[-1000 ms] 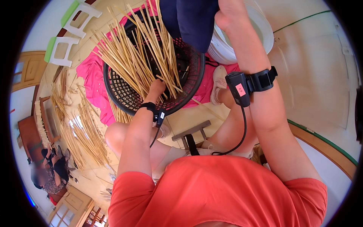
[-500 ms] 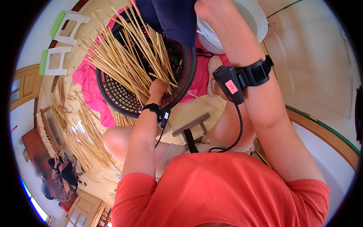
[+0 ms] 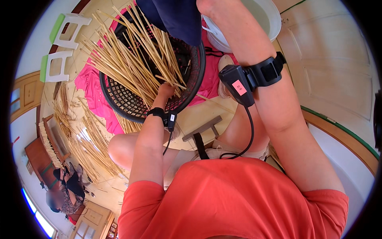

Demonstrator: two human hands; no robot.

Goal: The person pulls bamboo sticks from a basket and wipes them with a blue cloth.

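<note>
My left hand reaches into a black plastic mesh basket, its fingers curled around the lower ends of some long, thin, straw-coloured stalks. The bundle leans against the basket's far left rim and fans out beyond it. At the top edge, my right hand shows only in part beside a dark navy cloth. Its fingers are hidden, so its grip does not show. The cloth hangs over the far rim of the basket.
Pink cloth lies under the basket. A white bucket stands right of it. More stalks cover the floor at left, below two white-and-green stools. Another person sits at the far lower left.
My right arm and the navy cloth have shifted slightly to the left. My left hand stays at the stalks in the basket, and the whole view has moved a little.
</note>
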